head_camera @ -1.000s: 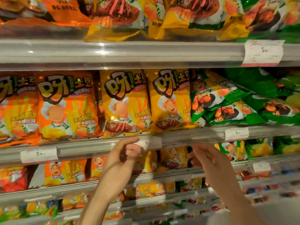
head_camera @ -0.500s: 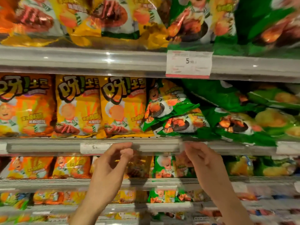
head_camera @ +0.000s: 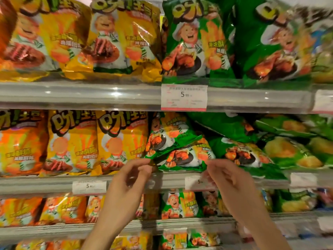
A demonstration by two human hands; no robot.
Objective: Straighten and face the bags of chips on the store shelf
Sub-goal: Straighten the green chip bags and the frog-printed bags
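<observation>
Green chip bags lie slumped and tilted on the middle shelf (head_camera: 234, 179); the front one (head_camera: 182, 159) lies flat, and another (head_camera: 162, 136) leans on it. My left hand (head_camera: 131, 179) is raised at the front bag's lower left corner, with index finger and thumb closing on that corner. My right hand (head_camera: 228, 179) has its fingertips at the bag's lower right corner; its thumb is hidden, so the grip is unclear. Yellow bags (head_camera: 119, 141) to the left stand upright, facing front.
The upper shelf (head_camera: 90, 94) holds upright yellow bags and green bags (head_camera: 194, 42), with a price tag (head_camera: 183, 97) on its rail. More green bags (head_camera: 292, 152) lie piled to the right. Lower shelves (head_camera: 54, 230) carry smaller bags.
The view has shifted right and up. Both hands have risen from the shelf rail to the lower corners of the flat green bag.
</observation>
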